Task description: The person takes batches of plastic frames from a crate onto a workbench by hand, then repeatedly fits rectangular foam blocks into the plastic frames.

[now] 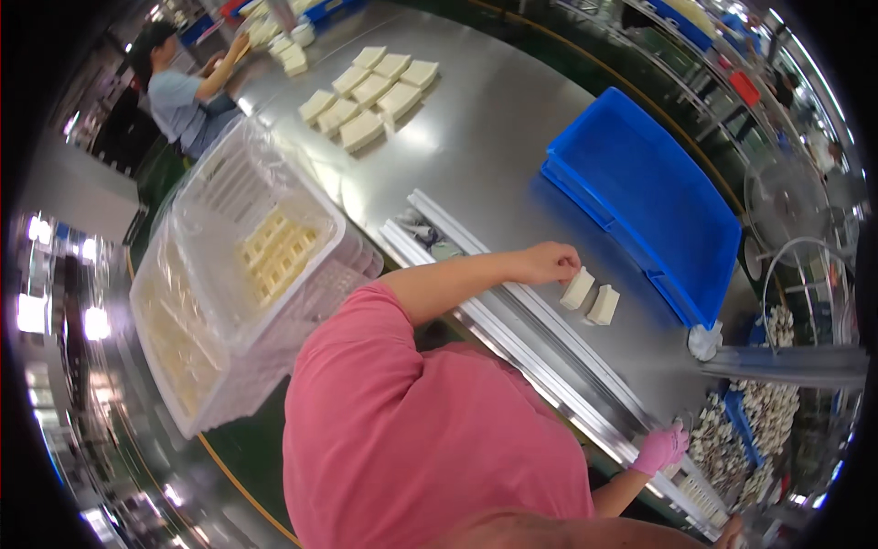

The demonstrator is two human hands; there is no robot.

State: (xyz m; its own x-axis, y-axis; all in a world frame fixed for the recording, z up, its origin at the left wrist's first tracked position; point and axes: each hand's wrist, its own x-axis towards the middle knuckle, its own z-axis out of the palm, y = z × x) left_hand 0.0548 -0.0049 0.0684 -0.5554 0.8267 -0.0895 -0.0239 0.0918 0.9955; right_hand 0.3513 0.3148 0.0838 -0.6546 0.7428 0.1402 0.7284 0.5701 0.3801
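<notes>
Two small cream-coloured blocks (591, 296) are stood side by side on the steel bench (485, 119), just in front of a blue tray (658, 192), as if set down in a row for easy pick-up. The nearer block is touched at its top corner by the left hand (549, 263), bare, fingers curled loosely with the tips pinched on the block's edge; whether the block is lifted or only steadied cannot be told. The left arm is reached out straight across the bench from a pink sleeve (366, 366), forearm level, wrist slightly bent down.

The right hand (662, 448) is seen lower in the picture, in a pink glove, fingers folded around the edge of a long metal rail (549, 348) that runs along the bench's near side; it appears closed on the rail, perhaps for support while leaning. The elbow is bent and kept close to the body.

Further out, a group of flat cream slabs (370, 91) is laid in rows at the far end of the bench. To the left, a white slatted crate (247, 274) lined with clear plastic is filled with more cream pieces. Beyond it, another person (178, 91) in a blue top is seen at the bench's far corner. Small pale parts (759, 430) are heaped at the right
</notes>
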